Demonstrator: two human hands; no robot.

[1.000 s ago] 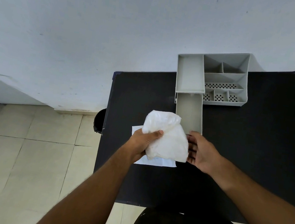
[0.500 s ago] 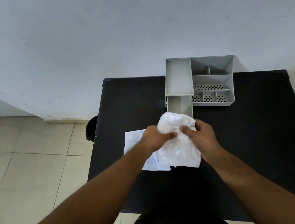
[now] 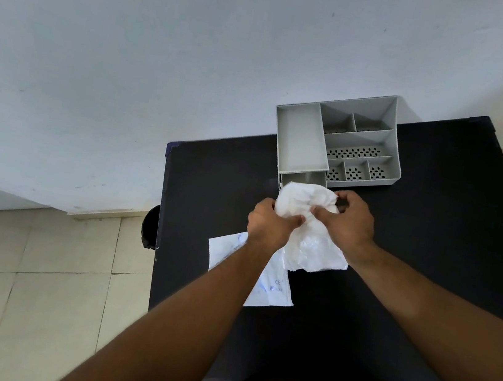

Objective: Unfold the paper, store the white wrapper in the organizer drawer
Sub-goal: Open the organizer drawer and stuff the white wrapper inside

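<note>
Both hands hold a crumpled white wrapper [image 3: 312, 231] above the black table. My left hand [image 3: 269, 225] pinches its left side, and my right hand [image 3: 349, 223] grips its top right. The wrapper's upper end sits right at the pulled-out drawer [image 3: 305, 177] of the grey organizer [image 3: 302, 139], covering most of the drawer's opening. A flat white paper with blue print [image 3: 269, 286] lies on the table under my left forearm, partly hidden by it.
The black table [image 3: 411, 261] stands against a white wall, its left edge over a tiled floor. The organizer has several small perforated compartments [image 3: 356, 169] on its right side. A dark round object [image 3: 150, 228] sits on the floor by the table's left edge.
Both hands carried the wrapper away from me, up to the open drawer. My right hand went from beside the wrapper to gripping its top. The camera view shifted, with the organizer now lower left.
</note>
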